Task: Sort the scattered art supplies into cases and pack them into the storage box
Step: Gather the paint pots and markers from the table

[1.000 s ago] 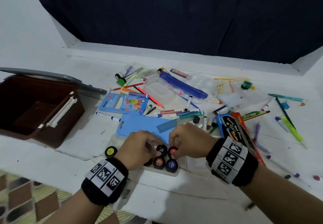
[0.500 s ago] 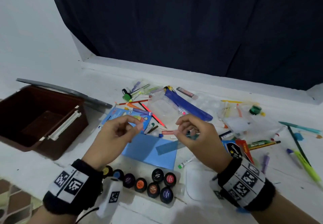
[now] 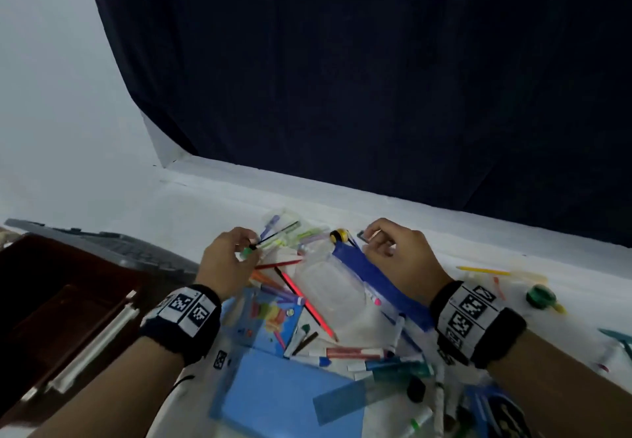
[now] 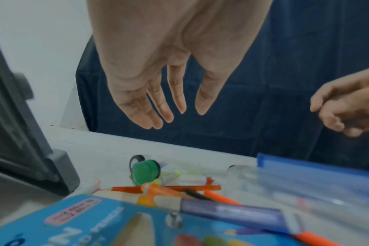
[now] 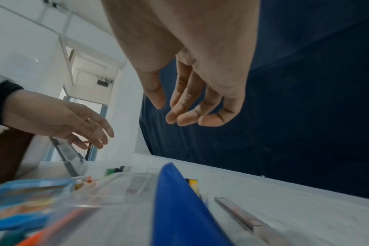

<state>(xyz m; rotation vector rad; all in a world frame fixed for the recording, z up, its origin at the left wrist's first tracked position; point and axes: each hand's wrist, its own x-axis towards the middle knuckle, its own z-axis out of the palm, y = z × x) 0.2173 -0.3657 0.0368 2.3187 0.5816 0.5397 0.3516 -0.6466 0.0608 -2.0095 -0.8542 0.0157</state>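
At the far left, the brown storage box [image 3: 58, 304] sits open on the white table [image 3: 212, 205], its grey lid [image 3: 102, 242] lying behind it; nothing can be seen packed inside it. A second ago both hands were down at the near edge of the table over a tray of small paint pots; now they have lifted away and reached forward into the scattered pile, and the pots have dropped out of the head view. The left hand [image 3: 227, 263] hovers over a green-capped marker [image 4: 145, 171] and a crossing of orange and red pencils [image 4: 169, 188], fingers straight and slightly spread, holding nothing. Just nearer the person lies a blue pencil pack [image 3: 270, 318]. Between the hands rests a clear plastic pencil case [image 3: 328, 283] with a long blue edge [image 5: 179, 208]. The right hand [image 3: 396, 259] hangs above that edge, fingers loosely bent and close together, empty; a slim dark lead case [image 5: 240, 214] lies on the table just beside the case. Loose markers and pens are strewn further right. The shift suggests the person is turning from the paint pots to the clear case, probably to open it and start filling it with the pencils and markers around it.
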